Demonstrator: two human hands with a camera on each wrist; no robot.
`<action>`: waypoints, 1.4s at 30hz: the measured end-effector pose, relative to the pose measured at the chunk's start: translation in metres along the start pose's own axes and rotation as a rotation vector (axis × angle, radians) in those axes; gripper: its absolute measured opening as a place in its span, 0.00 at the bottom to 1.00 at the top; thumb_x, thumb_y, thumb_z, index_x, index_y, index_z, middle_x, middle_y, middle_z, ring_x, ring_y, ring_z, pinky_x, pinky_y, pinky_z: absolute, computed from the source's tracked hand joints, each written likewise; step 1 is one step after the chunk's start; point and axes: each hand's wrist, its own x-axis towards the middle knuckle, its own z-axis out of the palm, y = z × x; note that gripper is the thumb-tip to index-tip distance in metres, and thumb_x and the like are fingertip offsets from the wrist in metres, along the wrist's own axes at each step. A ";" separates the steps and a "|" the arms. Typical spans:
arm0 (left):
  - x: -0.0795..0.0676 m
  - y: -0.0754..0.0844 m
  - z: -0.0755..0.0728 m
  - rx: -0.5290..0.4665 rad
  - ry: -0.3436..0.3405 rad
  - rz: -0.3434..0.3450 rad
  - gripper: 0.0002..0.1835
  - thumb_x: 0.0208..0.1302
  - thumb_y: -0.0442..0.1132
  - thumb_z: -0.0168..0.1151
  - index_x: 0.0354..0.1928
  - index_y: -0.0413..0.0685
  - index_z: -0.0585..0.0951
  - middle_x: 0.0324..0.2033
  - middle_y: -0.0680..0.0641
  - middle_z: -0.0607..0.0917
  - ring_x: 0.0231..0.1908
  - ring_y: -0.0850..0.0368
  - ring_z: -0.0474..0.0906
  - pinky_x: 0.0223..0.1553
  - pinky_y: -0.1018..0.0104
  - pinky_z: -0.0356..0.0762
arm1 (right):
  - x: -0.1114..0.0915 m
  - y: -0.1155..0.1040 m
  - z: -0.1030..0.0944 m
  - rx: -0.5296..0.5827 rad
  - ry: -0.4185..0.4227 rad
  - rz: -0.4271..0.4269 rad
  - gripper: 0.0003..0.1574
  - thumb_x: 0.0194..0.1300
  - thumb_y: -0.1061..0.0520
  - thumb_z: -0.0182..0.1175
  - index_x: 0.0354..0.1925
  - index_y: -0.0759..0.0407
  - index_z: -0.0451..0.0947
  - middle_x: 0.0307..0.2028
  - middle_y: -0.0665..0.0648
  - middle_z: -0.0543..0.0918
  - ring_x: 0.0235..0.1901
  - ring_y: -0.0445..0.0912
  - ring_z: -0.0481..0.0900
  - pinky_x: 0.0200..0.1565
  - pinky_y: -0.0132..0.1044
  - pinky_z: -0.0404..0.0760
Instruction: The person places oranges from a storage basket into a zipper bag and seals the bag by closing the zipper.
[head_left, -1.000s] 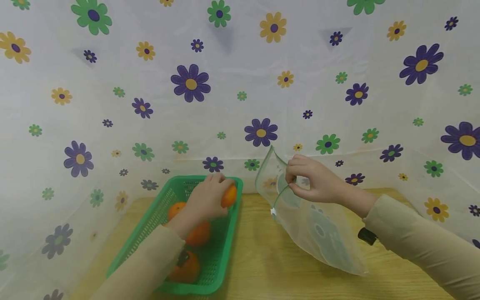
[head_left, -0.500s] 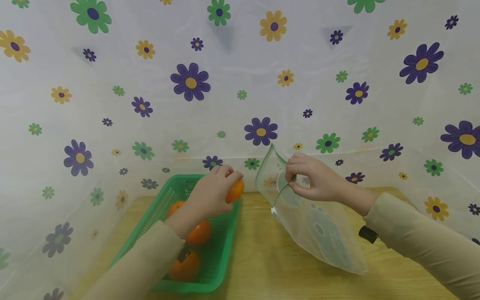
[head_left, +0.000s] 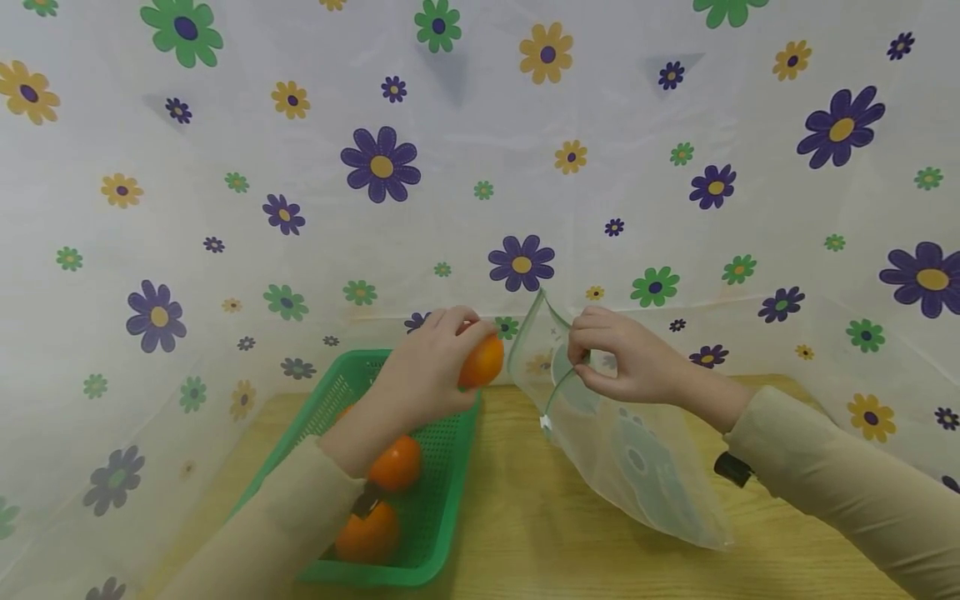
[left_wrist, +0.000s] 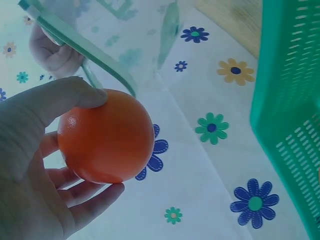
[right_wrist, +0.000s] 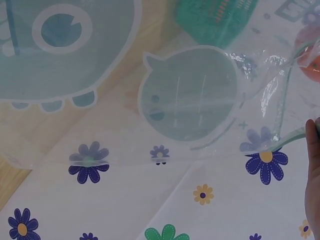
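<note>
My left hand grips an orange above the right rim of the green basket. In the left wrist view the thumb lies over the top of the orange, with fingers beneath and behind it. Two more oranges show in the basket, one at the middle and one at the near end; part of another is mostly hidden by the left wrist. My right hand pinches the green-edged mouth of a clear zip bag, which gapes toward the orange. The bag carries blue-green cartoon prints.
A white slider sits on the bag's zip edge. Basket and bag rest on a wooden table. Behind and to both sides hangs a white sheet with printed flowers.
My left hand has lifted the orange out of the basket and carried it right, toward the bag's mouth. My right hand and the bag have stayed in place.
</note>
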 end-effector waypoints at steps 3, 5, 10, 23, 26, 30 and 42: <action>0.000 0.004 -0.003 -0.005 0.002 0.010 0.38 0.51 0.41 0.82 0.67 0.57 0.79 0.61 0.46 0.79 0.62 0.46 0.76 0.55 0.51 0.87 | 0.001 -0.001 0.001 0.005 0.003 0.001 0.10 0.59 0.68 0.64 0.32 0.52 0.78 0.30 0.47 0.79 0.37 0.40 0.72 0.40 0.36 0.76; 0.001 0.006 -0.005 -0.007 0.004 0.012 0.38 0.52 0.41 0.82 0.67 0.57 0.79 0.61 0.46 0.79 0.62 0.47 0.76 0.55 0.51 0.87 | 0.001 -0.001 0.001 0.013 0.004 0.001 0.10 0.59 0.67 0.64 0.32 0.53 0.78 0.31 0.47 0.79 0.37 0.40 0.72 0.40 0.35 0.77; 0.002 0.011 -0.009 -0.005 0.014 0.004 0.39 0.52 0.43 0.83 0.68 0.58 0.79 0.62 0.47 0.79 0.62 0.48 0.75 0.56 0.52 0.87 | 0.002 -0.001 0.004 0.030 0.014 -0.016 0.10 0.59 0.68 0.64 0.32 0.53 0.78 0.31 0.48 0.79 0.37 0.41 0.73 0.40 0.35 0.77; 0.009 0.026 -0.014 -0.070 0.025 0.050 0.37 0.55 0.43 0.82 0.68 0.57 0.79 0.62 0.47 0.79 0.61 0.49 0.77 0.52 0.54 0.89 | 0.003 -0.001 0.007 0.036 0.027 -0.005 0.09 0.59 0.67 0.65 0.33 0.53 0.79 0.31 0.48 0.79 0.37 0.42 0.72 0.41 0.35 0.76; 0.011 0.028 -0.012 -0.094 0.008 0.048 0.37 0.56 0.44 0.82 0.69 0.57 0.79 0.63 0.47 0.79 0.60 0.49 0.78 0.54 0.54 0.89 | 0.003 -0.002 0.007 0.035 0.025 0.006 0.09 0.59 0.67 0.66 0.33 0.53 0.79 0.31 0.48 0.79 0.38 0.42 0.72 0.41 0.35 0.77; 0.013 0.030 -0.009 -0.128 -0.016 0.041 0.38 0.57 0.46 0.82 0.70 0.57 0.78 0.62 0.47 0.80 0.59 0.49 0.79 0.55 0.54 0.89 | 0.004 -0.003 0.007 0.033 0.013 0.021 0.09 0.60 0.66 0.66 0.34 0.53 0.79 0.32 0.48 0.80 0.38 0.41 0.73 0.42 0.35 0.78; 0.018 0.034 -0.006 -0.119 -0.063 0.059 0.38 0.57 0.48 0.83 0.70 0.58 0.78 0.60 0.48 0.81 0.55 0.49 0.81 0.54 0.54 0.88 | 0.005 -0.003 0.007 0.034 0.022 0.009 0.09 0.60 0.66 0.66 0.34 0.53 0.79 0.32 0.48 0.80 0.38 0.41 0.72 0.42 0.35 0.77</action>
